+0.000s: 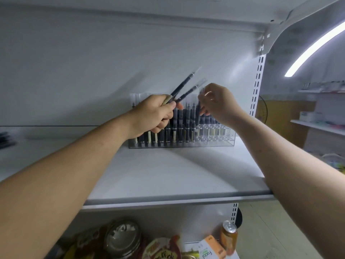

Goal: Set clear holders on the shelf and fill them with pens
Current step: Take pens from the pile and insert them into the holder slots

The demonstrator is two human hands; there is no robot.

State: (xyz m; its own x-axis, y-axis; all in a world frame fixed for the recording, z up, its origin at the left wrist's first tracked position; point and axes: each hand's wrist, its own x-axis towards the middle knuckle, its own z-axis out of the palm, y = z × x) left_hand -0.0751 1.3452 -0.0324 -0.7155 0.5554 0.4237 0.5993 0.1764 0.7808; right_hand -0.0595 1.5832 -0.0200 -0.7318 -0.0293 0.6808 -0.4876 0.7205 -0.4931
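**Aimed one pen at the holder's free end**

Stood at the shelf (168,174), with a can (229,233) and food packets (164,249) below and nearer than the clear holder (224,141). Reached both arms over the shelf's front edge toward the holder.

Gripped two spare pens (182,85) in the left hand (155,113), fingers curled round their lower ends, above the holder's left half. Held them tilted, clear caps up and to the right.

Pinched a single pen (199,107) in the right hand (218,105), above the holder's middle. Held it roughly upright, cap on top, its lower end blurred among the stored pens (179,124).

Found the holder toward the back of the shelf, near the wall. Saw its left and middle rows packed with dark pens, its right end pale and seemingly still open.

Judged the right hand the nearer to those free slots, down and a little right of its pen. Judged a near-vertical drop necessary, with the pen upright to clear the neighbouring caps.
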